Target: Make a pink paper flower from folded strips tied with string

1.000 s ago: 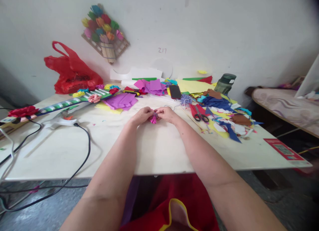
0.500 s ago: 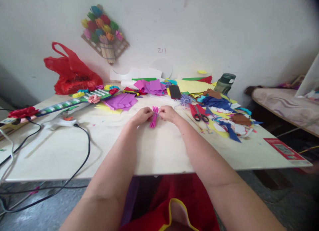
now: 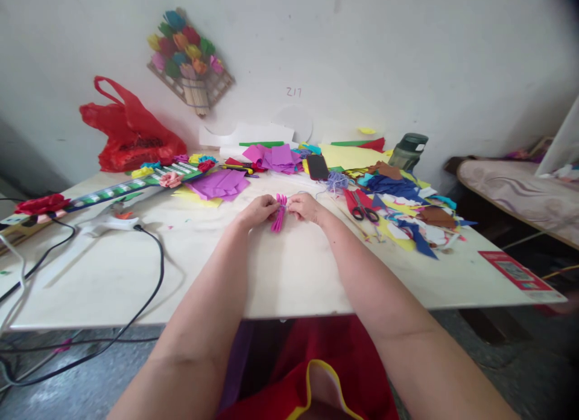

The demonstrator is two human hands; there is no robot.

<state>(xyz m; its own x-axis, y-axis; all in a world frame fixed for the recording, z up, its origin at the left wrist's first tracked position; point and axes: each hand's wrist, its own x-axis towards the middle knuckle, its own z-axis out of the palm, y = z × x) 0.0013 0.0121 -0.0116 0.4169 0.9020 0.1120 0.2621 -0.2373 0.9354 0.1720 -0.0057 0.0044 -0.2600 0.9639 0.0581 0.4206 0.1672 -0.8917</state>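
Head view gave me both hands meeting over the middle of the table (image 3: 289,287). The left hand (image 3: 259,210) was closed in a pinch on one side of a pleated pink paper bundle (image 3: 279,213), and the right hand (image 3: 305,206) was pinched on the other side, fingertips pressed right at its waist. The bundle stood on edge on the tabletop between them, folds bunched tight in the centre and splaying at both ends. I could not tell whether a thread ran round that waist; it was too small to read.

My worry sat right there: the pleats looked springy, so I judged that any easing of either pinch would let them fan out and lose the fold. A hard tug at the centre could just as well tear the thin paper.

Moving outward, a tangle of pale purple yarn (image 3: 336,180) lay just beyond the right hand, and red-handled scissors (image 3: 362,206) lay near that wrist, blades pointing away; a sweep of the forearm could knock them into the paper scraps (image 3: 407,218) heaped farther right. A phone (image 3: 317,166) rested near the stacked purple paper sheets (image 3: 220,184). Off to the left, a glue gun (image 3: 111,219) sat with its black cord (image 3: 154,269) trailing over the table edge, well apart from the hands, but I reckoned a snagged cord could drag it down.
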